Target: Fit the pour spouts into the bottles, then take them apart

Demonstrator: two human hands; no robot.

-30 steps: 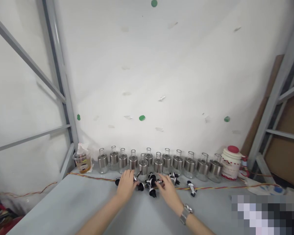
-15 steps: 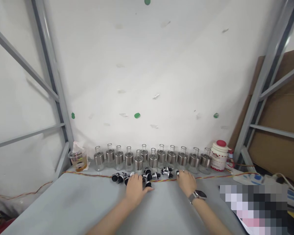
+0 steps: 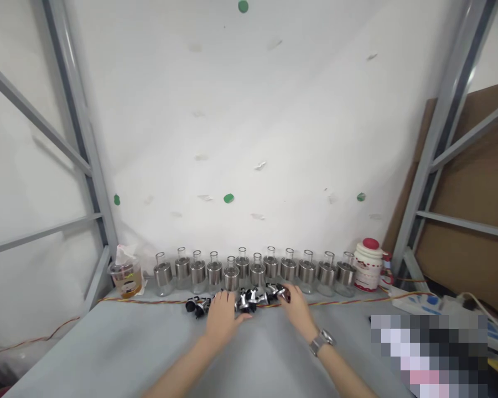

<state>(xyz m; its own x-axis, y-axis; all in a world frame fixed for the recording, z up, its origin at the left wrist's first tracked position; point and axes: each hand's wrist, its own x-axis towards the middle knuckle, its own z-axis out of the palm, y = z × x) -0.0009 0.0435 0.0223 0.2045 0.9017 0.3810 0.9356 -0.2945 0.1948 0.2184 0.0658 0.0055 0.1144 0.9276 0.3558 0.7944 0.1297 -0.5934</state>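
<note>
A heap of small silver-and-black pourer spouts (image 3: 249,300) lies near the back of the grey table. My left hand (image 3: 222,316) rests palm down over the heap's left part, thumb stretched out to the right, and covers some spouts. At the heap's right end, my right hand (image 3: 296,309), with a watch on its wrist, has its fingers curled on a pourer spout (image 3: 282,293); the fingertips are partly hidden. Right behind the heap stand several glass bottles with metal sleeves (image 3: 231,275), upright and with open necks.
A plastic cup of amber drink (image 3: 126,281) stands at the back left, a cream jar with a red lid (image 3: 367,268) at the back right. A twisted red-yellow wire (image 3: 332,302) crosses the table. Power strips (image 3: 423,302) and a pixelated object (image 3: 435,354) lie on the right.
My right hand has moved left, up to the heap, and the spouts there sit closer together. My left hand stays over the heap. The camera view has shifted slightly.
</note>
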